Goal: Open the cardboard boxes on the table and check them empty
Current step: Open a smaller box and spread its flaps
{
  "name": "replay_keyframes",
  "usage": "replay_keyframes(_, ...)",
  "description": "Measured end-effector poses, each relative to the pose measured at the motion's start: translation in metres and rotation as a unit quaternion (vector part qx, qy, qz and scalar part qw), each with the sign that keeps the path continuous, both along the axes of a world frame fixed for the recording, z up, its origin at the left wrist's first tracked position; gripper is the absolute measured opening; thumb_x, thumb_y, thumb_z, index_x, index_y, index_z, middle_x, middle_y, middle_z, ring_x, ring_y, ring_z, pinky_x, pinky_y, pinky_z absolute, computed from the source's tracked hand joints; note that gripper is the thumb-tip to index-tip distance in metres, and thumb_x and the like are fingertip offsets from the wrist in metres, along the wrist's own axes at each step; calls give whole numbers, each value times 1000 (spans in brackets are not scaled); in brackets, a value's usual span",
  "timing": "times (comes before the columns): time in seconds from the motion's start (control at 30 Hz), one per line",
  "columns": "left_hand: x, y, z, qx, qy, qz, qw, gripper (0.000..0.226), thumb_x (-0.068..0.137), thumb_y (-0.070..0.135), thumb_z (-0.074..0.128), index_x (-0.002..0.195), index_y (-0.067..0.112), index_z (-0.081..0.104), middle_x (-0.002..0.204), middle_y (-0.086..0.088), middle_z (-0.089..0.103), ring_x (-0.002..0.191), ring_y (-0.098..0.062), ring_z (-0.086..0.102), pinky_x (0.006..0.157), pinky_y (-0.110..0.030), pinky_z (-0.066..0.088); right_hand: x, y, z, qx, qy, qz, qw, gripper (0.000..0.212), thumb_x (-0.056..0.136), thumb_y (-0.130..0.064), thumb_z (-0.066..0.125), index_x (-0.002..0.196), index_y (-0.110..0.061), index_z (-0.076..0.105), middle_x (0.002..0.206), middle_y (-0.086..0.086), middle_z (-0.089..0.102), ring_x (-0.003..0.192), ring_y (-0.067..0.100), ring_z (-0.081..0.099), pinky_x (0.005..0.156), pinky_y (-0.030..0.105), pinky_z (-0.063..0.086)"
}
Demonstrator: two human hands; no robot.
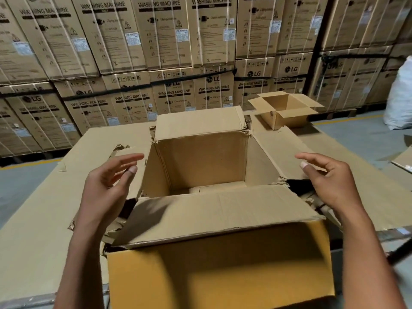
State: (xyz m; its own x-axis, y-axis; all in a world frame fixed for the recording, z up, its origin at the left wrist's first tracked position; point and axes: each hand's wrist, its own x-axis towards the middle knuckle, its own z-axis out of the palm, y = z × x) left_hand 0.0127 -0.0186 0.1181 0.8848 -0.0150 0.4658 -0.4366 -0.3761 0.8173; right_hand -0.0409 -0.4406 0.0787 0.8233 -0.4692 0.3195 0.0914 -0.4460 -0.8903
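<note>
A wall of stacked washing machine cartons [169,41] fills the whole upper half of the frame, brown, strapped with white bands and printed with black lettering and labels. Below it a grey concrete floor [356,134] shows at the left and right edges, with a yellow line painted along the foot of the stacks. The bench [66,175] takes up the lower half, its top covered in flat brown cardboard sheet with torn patches near the centre left. In the middle of the frame stands the large cardboard box [200,161], all four flaps folded out, the near flap sloping toward the camera; its inside shows only bare walls and the bottom flaps. A white sack [399,94] sits on the floor at the right edge. At the upper right of the bench, well apart from the large one, sits a small cardboard box [285,108], also open, nothing visible within. The left hand [111,177] hovers beside the large box's left side, fingers spread and relaxed, holding nothing. The right hand [327,177] hovers at its right side, likewise loose and holding nothing
</note>
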Motion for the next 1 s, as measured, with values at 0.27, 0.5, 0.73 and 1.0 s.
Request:
replay_keyframes(0.27,-61,-97,26,38,-65,-185,980,28,98,5,59,119,20,70,119,8,71,116,-9,65,99,-21,50,-96,22,-41,143,-42,-86,985,24,97,-9,62,109,-24,76,109,-14,74,107,-3,65,92,20,50)
replay_keyframes(0.5,-119,-225,8,39,-55,-351,934,27,99,5,60,120,17,71,119,8,70,115,-8,63,93,-19,49,-168,-15,-62,198,-31,-145,969,24,96,-9,63,100,-28,76,99,-15,77,94,4,70,80,19,54)
replay_keyframes(0.73,-188,-359,-78,88,30,-453,887,26,98,16,59,120,22,72,117,13,69,108,-2,63,92,-28,52,-239,-92,-77,272,-13,-181,945,24,101,-11,54,108,-22,73,104,-3,77,91,17,72,81,30,54)
replay_keyframes(1.0,-234,-507,-161,-56,279,-374,883,26,99,6,56,107,23,74,101,4,76,92,-23,71,76,-30,54,-309,-212,-112,217,74,-200,953,27,99,-5,54,109,-22,72,101,-6,76,72,-1,68,65,9,47)
